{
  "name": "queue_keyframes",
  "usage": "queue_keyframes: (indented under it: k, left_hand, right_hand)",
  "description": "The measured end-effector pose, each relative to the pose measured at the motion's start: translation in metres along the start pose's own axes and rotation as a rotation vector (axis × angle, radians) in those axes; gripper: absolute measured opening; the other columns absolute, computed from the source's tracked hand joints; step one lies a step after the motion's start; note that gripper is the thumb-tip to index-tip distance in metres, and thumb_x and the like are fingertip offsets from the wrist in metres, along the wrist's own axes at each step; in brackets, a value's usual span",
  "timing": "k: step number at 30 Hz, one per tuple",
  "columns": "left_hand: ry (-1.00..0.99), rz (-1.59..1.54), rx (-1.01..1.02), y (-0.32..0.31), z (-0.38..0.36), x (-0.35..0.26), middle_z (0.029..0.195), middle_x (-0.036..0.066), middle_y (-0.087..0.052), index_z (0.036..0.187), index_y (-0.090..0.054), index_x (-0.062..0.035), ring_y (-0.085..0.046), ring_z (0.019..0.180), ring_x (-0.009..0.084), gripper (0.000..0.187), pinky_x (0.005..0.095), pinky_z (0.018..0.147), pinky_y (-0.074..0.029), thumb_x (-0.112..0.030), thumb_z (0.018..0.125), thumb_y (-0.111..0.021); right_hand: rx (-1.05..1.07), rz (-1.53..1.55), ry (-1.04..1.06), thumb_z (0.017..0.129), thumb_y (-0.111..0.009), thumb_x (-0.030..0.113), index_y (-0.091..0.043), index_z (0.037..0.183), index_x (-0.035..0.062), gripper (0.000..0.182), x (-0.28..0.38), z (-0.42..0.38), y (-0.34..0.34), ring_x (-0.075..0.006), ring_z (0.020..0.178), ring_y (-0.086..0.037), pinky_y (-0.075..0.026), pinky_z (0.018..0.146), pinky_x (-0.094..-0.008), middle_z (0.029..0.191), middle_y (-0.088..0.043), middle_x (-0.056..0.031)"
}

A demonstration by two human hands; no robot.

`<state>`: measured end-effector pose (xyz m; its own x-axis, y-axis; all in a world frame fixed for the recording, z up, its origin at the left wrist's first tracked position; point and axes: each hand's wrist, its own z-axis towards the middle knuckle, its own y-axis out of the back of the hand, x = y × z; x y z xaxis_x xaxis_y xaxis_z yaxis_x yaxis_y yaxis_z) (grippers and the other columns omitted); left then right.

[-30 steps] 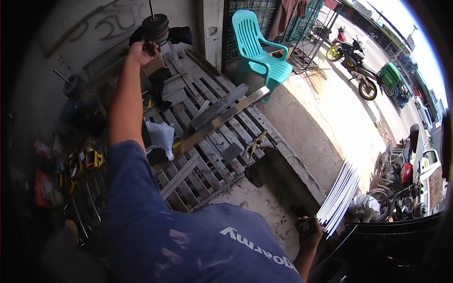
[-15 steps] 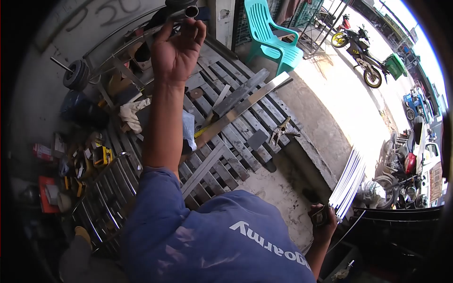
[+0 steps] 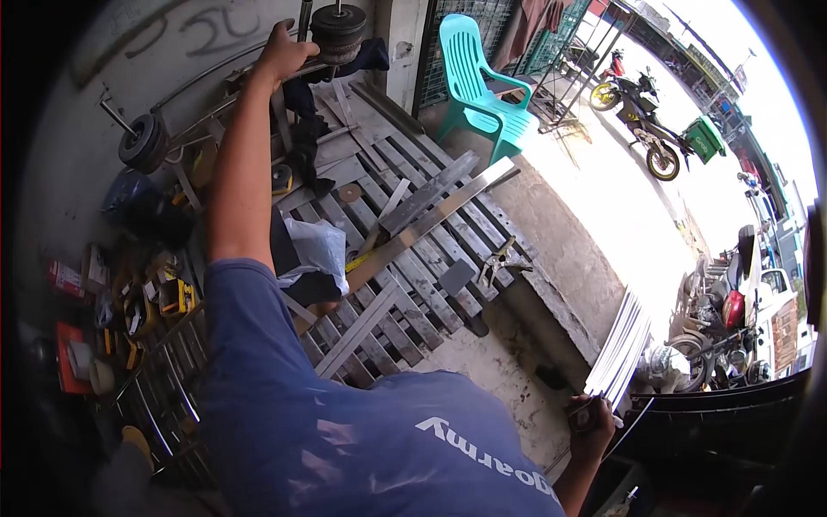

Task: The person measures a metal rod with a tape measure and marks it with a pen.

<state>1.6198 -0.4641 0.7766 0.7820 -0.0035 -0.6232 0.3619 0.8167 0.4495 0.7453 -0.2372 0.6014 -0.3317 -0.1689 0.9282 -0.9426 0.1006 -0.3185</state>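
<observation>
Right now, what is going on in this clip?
A person in a blue shirt stands over a wooden pallet littered with metal bars. The left hand reaches far up to grip a metal pipe beside a black wheel near the wall. The right hand holds the near end of a bundle of white strips. A long steel bar lies across the pallet.

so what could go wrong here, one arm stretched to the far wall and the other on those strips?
1. The left hand reaches far over the pallet to a rod beside stacked discs; pulling it may topple them.
2. The right hand steadies tall metal strips alone; its grip could slip and they may fan out.
3. Loose bars and a clamp lie underfoot: a trip hazard.
</observation>
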Motion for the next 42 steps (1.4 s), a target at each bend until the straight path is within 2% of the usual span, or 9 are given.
queue_keyframes:
  k: [4,8,11,13,14,17,26,34,42]
  left_hand:
    - [-0.021,-0.045,0.290,-0.004,0.045,0.036,0.137,0.021,-0.073,0.142,-0.067,-0.0018,-0.068,0.130,0.0316,0.051,0.0413,0.113,-0.048,-0.024,0.096,-0.073]
    - [-0.093,0.059,0.131,-0.007,0.060,0.059,0.112,0.012,-0.080,0.123,-0.071,-0.0044,-0.075,0.108,0.0269,0.027,0.0400,0.095,-0.054,-0.017,0.104,-0.056]
    - [-0.057,0.234,-0.048,0.026,0.063,-0.025,0.130,0.016,-0.077,0.125,-0.070,-0.0022,-0.074,0.110,0.0306,0.034,0.0448,0.097,-0.055,-0.032,0.115,-0.056]
    - [-0.374,0.064,-0.453,0.044,0.079,-0.085,0.087,0.022,-0.072,0.122,-0.061,0.0035,-0.075,0.076,0.0364,0.025,0.0472,0.065,-0.059,-0.020,0.115,-0.055]
    - [-0.425,-0.231,-0.249,0.069,0.066,-0.149,0.095,0.021,-0.051,0.131,-0.046,0.0045,-0.044,0.077,0.0283,0.021,0.0460,0.069,-0.030,-0.010,0.116,-0.048]
    - [-0.701,-0.076,-0.515,0.124,0.038,-0.299,0.083,0.017,-0.053,0.113,-0.047,0.0033,-0.045,0.067,0.0233,0.018,0.0300,0.068,-0.051,-0.014,0.118,-0.048]
    - [-1.054,-0.188,-0.500,0.165,-0.089,-0.465,0.080,0.012,-0.046,0.106,-0.046,-0.0009,-0.039,0.064,0.0197,0.026,0.0294,0.062,-0.044,-0.023,0.119,-0.046]
    - [-0.938,-0.642,-0.252,0.154,-0.180,-0.547,0.078,0.007,-0.040,0.100,-0.045,-0.0047,-0.035,0.061,0.0164,0.034,0.0288,0.057,-0.039,-0.031,0.120,-0.044]
    - [-0.234,-1.760,0.504,0.089,-0.314,-0.598,0.075,0.002,-0.034,0.093,-0.044,-0.0084,-0.030,0.059,0.0132,0.042,0.0283,0.052,-0.033,-0.039,0.121,-0.042]
  right_hand:
    - [-0.066,0.054,-0.001,0.112,-0.057,0.032,-0.069,0.116,0.0068,0.028,-0.009,-0.007,0.024,-0.0355,0.105,-0.076,-0.062,0.093,-0.0483,0.107,-0.077,-0.0160]
    - [-0.149,0.083,-0.003,0.112,-0.057,0.030,-0.065,0.115,0.0088,0.023,-0.010,-0.023,0.022,-0.0343,0.106,-0.075,-0.063,0.088,-0.0469,0.109,-0.075,-0.0160]
    - [-0.204,0.111,-0.003,0.111,-0.057,0.028,-0.061,0.115,0.0095,0.019,-0.010,-0.037,0.019,-0.0336,0.105,-0.075,-0.063,0.086,-0.0457,0.109,-0.074,-0.0161]
    - [-0.237,0.080,0.026,0.111,-0.057,0.027,-0.061,0.114,0.0093,0.019,-0.007,-0.041,0.024,-0.0334,0.104,-0.075,-0.064,0.086,-0.0447,0.107,-0.074,-0.0159]
    - [-0.202,0.059,0.052,0.114,-0.055,0.033,-0.068,0.117,0.0091,0.027,-0.008,-0.042,0.037,-0.0330,0.107,-0.076,-0.064,0.085,-0.0475,0.110,-0.076,-0.0134]
    - [-0.214,0.049,0.104,0.113,-0.057,0.032,-0.067,0.116,0.0075,0.026,0.011,-0.048,0.032,-0.0329,0.108,-0.075,-0.062,0.091,-0.0453,0.111,-0.075,-0.0149]
    - [-0.161,0.182,0.184,0.107,-0.059,0.021,-0.055,0.117,0.0052,0.019,0.024,-0.092,0.024,-0.0365,0.110,-0.073,-0.063,0.094,-0.0472,0.112,-0.072,-0.0226]
    - [-0.083,0.187,0.198,0.096,-0.070,0.019,-0.046,0.107,0.0111,0.027,0.015,-0.201,0.067,-0.0368,0.107,-0.074,-0.060,0.096,-0.0458,0.107,-0.072,-0.0236]
    - [-0.098,-0.060,0.277,0.092,-0.082,0.008,-0.043,0.112,0.0095,0.044,0.020,-0.353,0.136,-0.0202,0.101,-0.077,-0.061,0.082,-0.0301,0.162,-0.052,-0.0326]
